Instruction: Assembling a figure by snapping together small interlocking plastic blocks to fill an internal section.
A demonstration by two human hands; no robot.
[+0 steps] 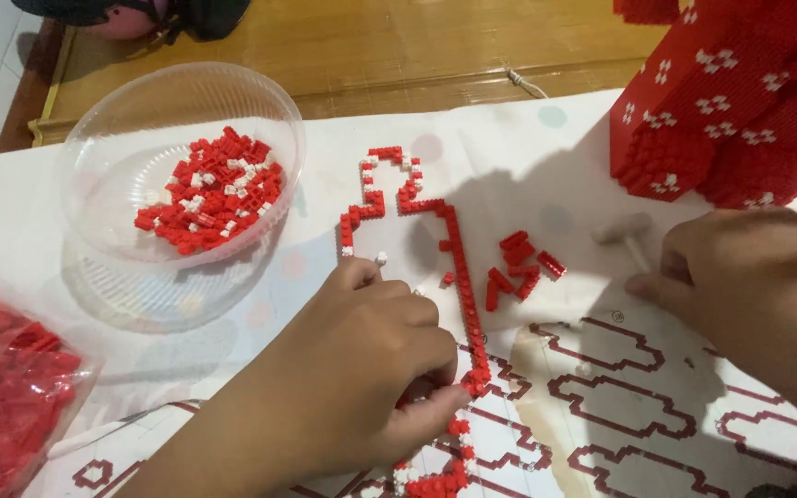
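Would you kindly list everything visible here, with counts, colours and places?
Clear bowl: one, transparent, upper left, holding red and white bricks.
Brick outline: one, red with white, centre, lying on the paper.
Loose bricks: several, red, right of the outline.
Plastic bag: one, full of red bricks, lower left.
Built model: one, red with white flowers, upper right.
Small tool: one, beige, near the model.
Instruction sheet: one, white with red outlines, bottom.
Left hand: pressing on the outline.
Right hand: resting by the tool.
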